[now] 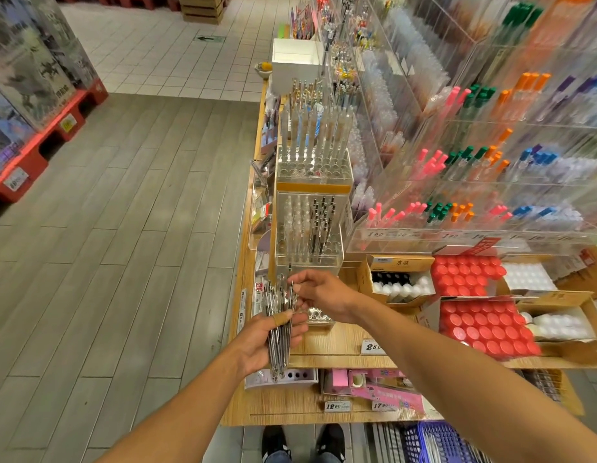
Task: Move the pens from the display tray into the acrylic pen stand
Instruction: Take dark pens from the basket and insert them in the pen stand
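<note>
Several pens (279, 332) bunched in left grip (268, 342), one pinched by right grip (319, 290)

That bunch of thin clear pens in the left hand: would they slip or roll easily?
Probably. The bundle of thin clear pens looks smooth, round and loosely fanned in the left hand, so some could slide out. They seem stiff and light: the right hand pinches one by its tip.

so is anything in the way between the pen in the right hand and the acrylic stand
Nothing visible blocks it. The right hand pinches one pen at the top of the bundle of pens held by the left hand. The nearest acrylic pen stand sits just beyond, its holes open.
</note>
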`<control>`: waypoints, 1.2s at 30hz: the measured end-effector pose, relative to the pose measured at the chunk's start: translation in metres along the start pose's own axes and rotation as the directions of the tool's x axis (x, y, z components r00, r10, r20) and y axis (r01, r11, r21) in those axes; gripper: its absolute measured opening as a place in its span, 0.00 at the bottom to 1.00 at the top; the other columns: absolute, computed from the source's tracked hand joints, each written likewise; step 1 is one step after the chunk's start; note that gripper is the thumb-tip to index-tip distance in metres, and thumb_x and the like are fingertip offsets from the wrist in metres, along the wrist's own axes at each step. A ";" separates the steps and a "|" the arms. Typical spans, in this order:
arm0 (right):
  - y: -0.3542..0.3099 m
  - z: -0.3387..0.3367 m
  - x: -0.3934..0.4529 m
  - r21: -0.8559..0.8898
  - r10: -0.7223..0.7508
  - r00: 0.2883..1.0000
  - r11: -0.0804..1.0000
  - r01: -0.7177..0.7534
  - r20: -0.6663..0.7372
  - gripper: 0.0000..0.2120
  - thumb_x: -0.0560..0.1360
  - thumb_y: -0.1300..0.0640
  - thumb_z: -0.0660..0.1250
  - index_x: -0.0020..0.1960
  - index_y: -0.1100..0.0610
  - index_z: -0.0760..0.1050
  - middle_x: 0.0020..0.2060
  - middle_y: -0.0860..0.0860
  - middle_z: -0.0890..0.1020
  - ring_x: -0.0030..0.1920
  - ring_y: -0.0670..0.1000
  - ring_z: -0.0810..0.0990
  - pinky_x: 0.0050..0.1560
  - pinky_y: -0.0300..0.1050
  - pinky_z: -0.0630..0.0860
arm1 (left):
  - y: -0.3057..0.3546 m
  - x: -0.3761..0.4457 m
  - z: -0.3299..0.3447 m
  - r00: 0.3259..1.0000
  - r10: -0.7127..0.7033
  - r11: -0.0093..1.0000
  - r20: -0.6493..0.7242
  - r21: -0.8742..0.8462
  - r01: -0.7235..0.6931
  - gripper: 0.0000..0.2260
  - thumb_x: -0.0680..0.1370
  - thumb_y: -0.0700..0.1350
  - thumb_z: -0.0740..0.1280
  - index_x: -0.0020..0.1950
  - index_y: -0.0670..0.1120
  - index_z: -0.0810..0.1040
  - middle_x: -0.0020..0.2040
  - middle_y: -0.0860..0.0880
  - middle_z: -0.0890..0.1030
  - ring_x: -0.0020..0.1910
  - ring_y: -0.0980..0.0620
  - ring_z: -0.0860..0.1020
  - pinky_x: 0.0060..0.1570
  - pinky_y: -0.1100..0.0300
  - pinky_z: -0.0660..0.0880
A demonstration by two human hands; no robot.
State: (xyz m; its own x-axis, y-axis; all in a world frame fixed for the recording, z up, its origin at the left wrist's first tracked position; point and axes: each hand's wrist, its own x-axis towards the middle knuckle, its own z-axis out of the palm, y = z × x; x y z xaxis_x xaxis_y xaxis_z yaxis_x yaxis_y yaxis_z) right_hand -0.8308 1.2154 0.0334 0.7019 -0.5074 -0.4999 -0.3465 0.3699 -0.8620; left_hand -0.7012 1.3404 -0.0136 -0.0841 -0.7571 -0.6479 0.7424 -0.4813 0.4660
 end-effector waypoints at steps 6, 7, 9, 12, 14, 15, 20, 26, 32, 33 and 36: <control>-0.008 -0.009 -0.007 -0.134 -0.079 0.991 0.989 0.064 -0.112 0.04 0.79 0.64 0.63 0.53 0.62 0.75 0.39 0.53 0.80 0.38 0.47 0.79 0.42 0.38 0.78 | -0.003 -0.002 0.001 0.969 0.066 0.998 -0.236 0.010 -0.066 0.17 0.75 0.39 0.71 0.61 0.33 0.75 0.50 0.34 0.84 0.44 0.41 0.85 0.43 0.50 0.83; -0.012 -0.010 -0.008 -0.173 -0.115 0.982 0.981 0.088 -0.152 0.04 0.79 0.62 0.63 0.52 0.62 0.74 0.39 0.53 0.80 0.37 0.48 0.79 0.41 0.38 0.78 | -0.003 -0.001 -0.001 0.946 0.091 0.996 -0.312 0.040 -0.083 0.16 0.77 0.39 0.69 0.62 0.33 0.74 0.48 0.35 0.85 0.40 0.43 0.85 0.38 0.52 0.83; -0.018 -0.012 -0.009 -0.279 -0.214 0.950 0.949 0.147 -0.229 0.03 0.80 0.60 0.64 0.50 0.60 0.73 0.38 0.51 0.81 0.36 0.48 0.81 0.39 0.38 0.79 | -0.002 0.002 -0.006 0.899 0.129 0.991 -0.419 0.080 -0.105 0.12 0.80 0.39 0.67 0.61 0.35 0.74 0.44 0.38 0.85 0.35 0.47 0.84 0.33 0.56 0.82; -0.024 -0.014 -0.008 -0.481 -0.347 0.896 0.857 0.184 -0.277 0.03 0.80 0.57 0.64 0.48 0.56 0.72 0.39 0.51 0.81 0.37 0.47 0.81 0.40 0.41 0.79 | 0.000 0.004 -0.009 0.896 0.124 0.991 -0.426 0.104 -0.088 0.10 0.80 0.40 0.67 0.58 0.36 0.76 0.40 0.42 0.85 0.33 0.50 0.84 0.33 0.57 0.82; -0.025 -0.016 -0.005 -0.633 -0.405 0.879 0.756 0.168 -0.251 0.04 0.80 0.56 0.64 0.49 0.56 0.72 0.41 0.52 0.81 0.41 0.51 0.81 0.42 0.46 0.79 | 0.002 0.004 -0.008 0.908 0.109 0.992 -0.404 0.106 -0.072 0.09 0.80 0.39 0.67 0.58 0.36 0.78 0.40 0.43 0.85 0.33 0.50 0.84 0.34 0.57 0.81; -0.025 -0.016 -0.003 -0.704 -0.433 0.872 0.692 0.160 -0.228 0.05 0.80 0.55 0.63 0.49 0.57 0.72 0.42 0.52 0.80 0.42 0.52 0.80 0.42 0.48 0.78 | 0.003 0.004 -0.007 0.913 0.106 0.992 -0.394 0.106 -0.069 0.09 0.80 0.39 0.67 0.58 0.36 0.78 0.41 0.42 0.85 0.34 0.49 0.84 0.34 0.57 0.81; -0.016 -0.010 0.007 -0.858 -0.476 0.875 0.484 0.175 -0.090 0.07 0.80 0.55 0.63 0.45 0.55 0.69 0.41 0.50 0.76 0.40 0.49 0.75 0.39 0.44 0.71 | 0.008 0.007 -0.002 0.926 0.115 0.990 -0.358 0.121 -0.076 0.09 0.80 0.36 0.65 0.60 0.37 0.76 0.49 0.40 0.85 0.44 0.45 0.85 0.44 0.51 0.82; -0.001 -0.008 0.018 -0.903 -0.416 0.905 0.417 0.101 -0.090 0.05 0.80 0.56 0.63 0.47 0.57 0.71 0.43 0.51 0.78 0.41 0.50 0.77 0.37 0.40 0.69 | 0.011 0.006 -0.003 0.942 0.099 0.993 -0.320 0.090 -0.073 0.10 0.80 0.35 0.65 0.62 0.37 0.74 0.48 0.40 0.86 0.46 0.44 0.85 0.45 0.51 0.83; 0.012 -0.002 0.030 -0.971 -0.489 0.872 0.219 0.094 -0.026 0.06 0.78 0.59 0.65 0.49 0.61 0.78 0.47 0.53 0.76 0.47 0.53 0.75 0.45 0.43 0.70 | 0.012 0.003 -0.008 0.944 0.096 0.994 -0.316 0.077 -0.075 0.12 0.80 0.35 0.65 0.63 0.38 0.75 0.51 0.39 0.85 0.46 0.43 0.85 0.39 0.53 0.83; 0.013 -0.001 0.031 -0.974 -0.500 0.865 0.207 0.088 -0.029 0.07 0.78 0.58 0.65 0.49 0.61 0.79 0.47 0.53 0.76 0.47 0.53 0.75 0.45 0.44 0.70 | 0.012 0.003 -0.009 0.943 0.095 0.994 -0.319 0.080 -0.073 0.12 0.80 0.35 0.65 0.63 0.38 0.75 0.52 0.39 0.85 0.46 0.43 0.85 0.38 0.53 0.82; 0.013 0.002 0.031 -0.970 -0.511 0.858 0.234 0.073 -0.058 0.08 0.78 0.56 0.66 0.50 0.60 0.80 0.47 0.52 0.76 0.48 0.53 0.74 0.45 0.45 0.73 | 0.010 0.003 -0.013 0.940 0.091 0.994 -0.330 0.083 -0.067 0.11 0.80 0.35 0.65 0.63 0.38 0.76 0.50 0.39 0.85 0.44 0.44 0.85 0.42 0.52 0.83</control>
State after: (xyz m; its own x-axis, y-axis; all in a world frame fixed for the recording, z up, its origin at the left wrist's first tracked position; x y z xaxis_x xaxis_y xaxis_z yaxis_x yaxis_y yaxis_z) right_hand -0.8119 1.2063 0.0063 0.7428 -0.6695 0.0069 -0.6329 -0.7054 -0.3191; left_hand -0.6855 1.3393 -0.0184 0.2078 -0.6093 -0.7652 0.6886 -0.4645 0.5569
